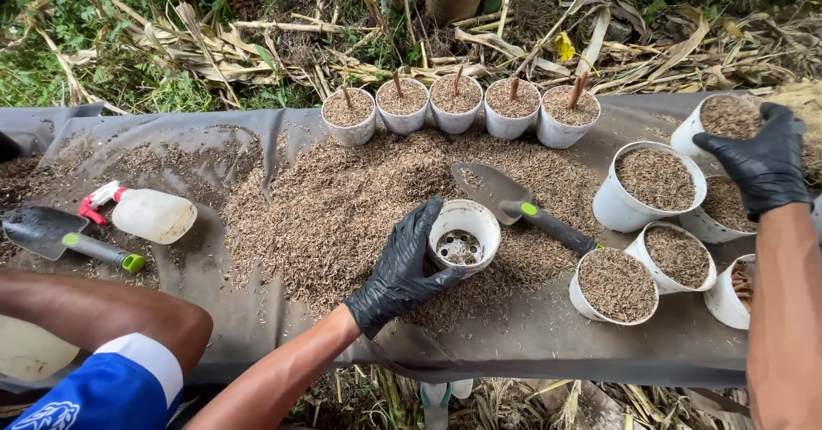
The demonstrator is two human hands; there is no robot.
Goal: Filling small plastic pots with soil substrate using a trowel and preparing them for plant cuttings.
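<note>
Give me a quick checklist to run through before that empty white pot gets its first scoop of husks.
1. Empty pot steadied: ok, left hand grips its rim.
2. Pot upright: ok, slightly tilted.
3. Trowel within reach: ok, beside the pot on the husk pile.
4. Right hand free: not ok, it rests on a filled pot.
5. Gloves on: ok, both.
6. Drain holes clear: cannot tell.

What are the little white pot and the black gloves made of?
The white pot in the left hand looks like thin, smooth plastic, with holes moulded in its bottom. The black gloves look like thin rubbery nitrile or latex, tight, wrinkled and slightly shiny, as on the right hand.
</note>
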